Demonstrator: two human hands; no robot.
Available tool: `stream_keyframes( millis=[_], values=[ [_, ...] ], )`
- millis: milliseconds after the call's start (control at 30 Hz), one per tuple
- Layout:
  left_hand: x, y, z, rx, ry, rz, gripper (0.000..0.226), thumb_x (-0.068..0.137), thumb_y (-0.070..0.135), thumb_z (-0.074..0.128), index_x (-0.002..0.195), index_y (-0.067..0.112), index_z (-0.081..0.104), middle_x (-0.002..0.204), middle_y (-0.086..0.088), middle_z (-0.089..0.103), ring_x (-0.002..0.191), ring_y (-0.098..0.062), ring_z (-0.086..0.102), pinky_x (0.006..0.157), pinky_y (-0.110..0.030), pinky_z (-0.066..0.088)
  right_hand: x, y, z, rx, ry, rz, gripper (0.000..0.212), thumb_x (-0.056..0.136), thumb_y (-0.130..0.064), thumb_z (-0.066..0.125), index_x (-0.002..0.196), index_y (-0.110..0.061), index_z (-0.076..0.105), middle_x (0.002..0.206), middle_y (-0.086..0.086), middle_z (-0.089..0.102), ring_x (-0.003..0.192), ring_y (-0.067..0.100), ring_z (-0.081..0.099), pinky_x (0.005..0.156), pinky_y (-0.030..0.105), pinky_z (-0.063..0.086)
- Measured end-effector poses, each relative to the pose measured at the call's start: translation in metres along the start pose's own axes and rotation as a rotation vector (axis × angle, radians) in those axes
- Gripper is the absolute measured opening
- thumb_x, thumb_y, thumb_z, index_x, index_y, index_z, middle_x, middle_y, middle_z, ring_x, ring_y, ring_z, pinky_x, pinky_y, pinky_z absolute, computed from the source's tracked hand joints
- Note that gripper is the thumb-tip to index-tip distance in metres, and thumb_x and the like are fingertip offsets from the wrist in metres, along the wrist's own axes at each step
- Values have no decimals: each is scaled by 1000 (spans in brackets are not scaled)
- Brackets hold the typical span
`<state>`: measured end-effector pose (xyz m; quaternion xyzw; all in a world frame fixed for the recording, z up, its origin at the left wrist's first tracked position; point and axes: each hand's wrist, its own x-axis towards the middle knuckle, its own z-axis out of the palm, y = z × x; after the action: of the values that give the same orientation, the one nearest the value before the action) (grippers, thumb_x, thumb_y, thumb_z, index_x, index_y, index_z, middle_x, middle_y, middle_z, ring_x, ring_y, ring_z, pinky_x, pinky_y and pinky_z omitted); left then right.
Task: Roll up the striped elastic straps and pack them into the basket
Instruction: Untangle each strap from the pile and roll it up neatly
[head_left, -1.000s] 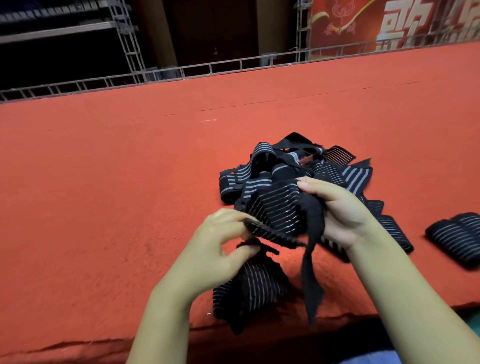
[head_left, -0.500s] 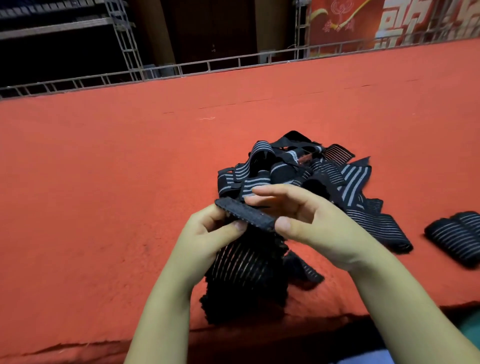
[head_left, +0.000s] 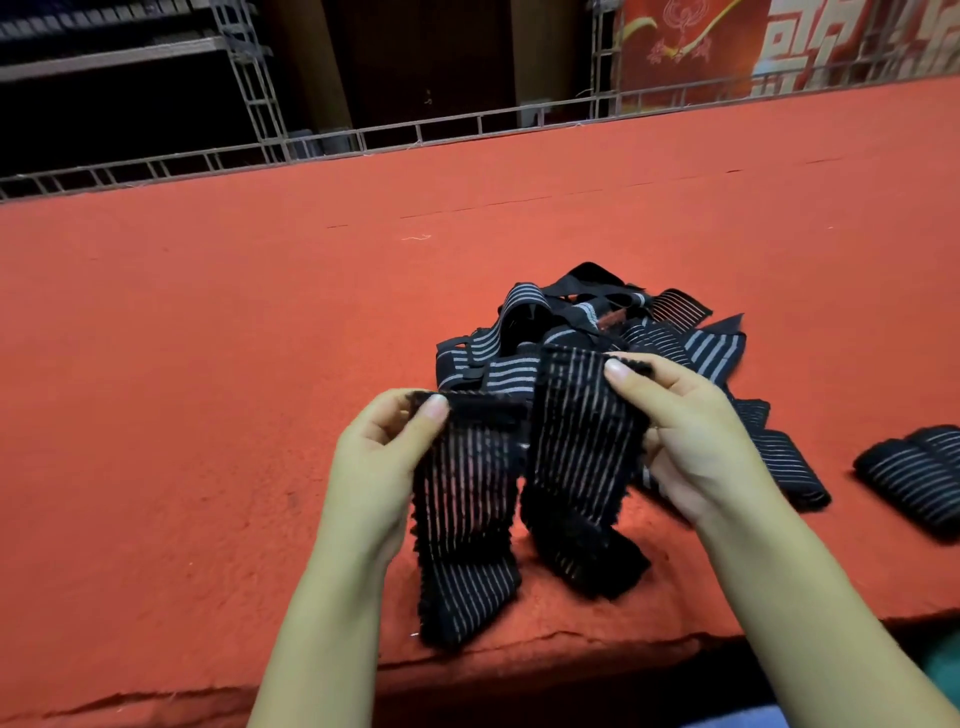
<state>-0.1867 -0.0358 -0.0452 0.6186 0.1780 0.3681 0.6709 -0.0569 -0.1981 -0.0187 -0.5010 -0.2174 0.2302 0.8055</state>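
Head view: our left hand pinches one end of black grey-striped elastic strap; right hand pinches other end; strap sags between onto red felt tabletop; tangled strap pile behind; rolled straps right.

I see a red felt-covered counter filling most of the frame, a grey metal truss rail along its far edge, dark shelving in the upper left, and a red banner with white patterns in the upper right.
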Motion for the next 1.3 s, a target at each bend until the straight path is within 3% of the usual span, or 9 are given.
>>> stream_keyframes(
  millis=[100, 200, 300, 433, 633, 800, 900, 1133, 1300],
  values=[
    [5, 0, -4, -61, 234, -11, 10, 91, 6, 62, 82, 11, 65, 63, 6, 68, 57, -4, 62, 55, -17, 49, -6, -10, -6, 19, -33, 31, 13, 93, -1, 49, 97, -2, 61, 51, -5, 62, 35, 0, 50, 35, 9, 36],
    [0, 0, 5, -77, 300, -4, 12, 89, 0, 63, 85, 11, 61, 56, 5, 67, 50, -3, 62, 49, -15, 49, -14, -10, -3, 20, -152, 6, 14, 80, -5, 60, 89, -8, 69, 67, -1, 69, 54, 6, 63, 47, 15, 50],
    [-9, -3, 25, -77, 250, -13, 12, 88, -2, 63, 87, 9, 63, 61, 2, 70, 53, -6, 64, 51, -18, 50, -23, 0, 6, -4, -231, -8, 18, 67, -9, 64, 74, -20, 76, 72, -1, 70, 64, 9, 66, 56, 20, 54],
    [-20, 0, 42, -94, 144, -27, 16, 93, 0, 59, 98, 8, 72, 83, -10, 76, 75, -18, 69, 72, -33, 57, -28, 9, 15, -20, -244, -21, 14, 66, -10, 66, 77, -16, 73, 70, -1, 69, 63, 9, 66, 56, 18, 52],
    [-35, 10, 51, -191, 3, 44, 28, 93, 6, 51, 90, 16, 77, 96, -5, 76, 90, -14, 70, 80, -24, 56, -24, 15, 18, 18, -70, -161, 16, 73, -4, 64, 87, -10, 60, 73, -5, 70, 70, 6, 66, 63, 18, 53],
    [-39, 12, 51, -263, -33, 37, 17, 87, 11, 62, 101, 9, 70, 96, -6, 76, 89, -13, 70, 77, -22, 56, -25, 15, 20, -53, -40, -238, 17, 81, 4, 63, 87, -12, 61, 75, -7, 70, 74, 5, 65, 67, 17, 52],
    [-40, 11, 49, -284, -42, 54, 24, 83, 12, 55, 101, 7, 70, 94, -7, 75, 86, -13, 70, 75, -22, 55, -24, 16, 19, -82, -32, -266, 19, 83, 5, 64, 87, -13, 62, 77, -8, 70, 75, 3, 64, 69, 17, 51],
    [-39, 10, 49, -159, -33, 164, 19, 73, 34, 70, 89, 25, 76, 93, -1, 74, 91, -17, 66, 83, -28, 53, -22, 22, 20, -68, -35, -271, 20, 81, 3, 68, 89, -15, 64, 82, -5, 71, 81, 7, 66, 75, 18, 51],
    [-36, 11, 48, -185, 31, 214, 14, 73, 13, 75, 77, 27, 75, 80, 4, 73, 79, -9, 66, 75, -21, 52, -24, 23, 23, -26, -8, -298, 24, 76, -7, 74, 94, -15, 60, 89, -3, 67, 78, 1, 66, 74, 14, 50]
  ],
)
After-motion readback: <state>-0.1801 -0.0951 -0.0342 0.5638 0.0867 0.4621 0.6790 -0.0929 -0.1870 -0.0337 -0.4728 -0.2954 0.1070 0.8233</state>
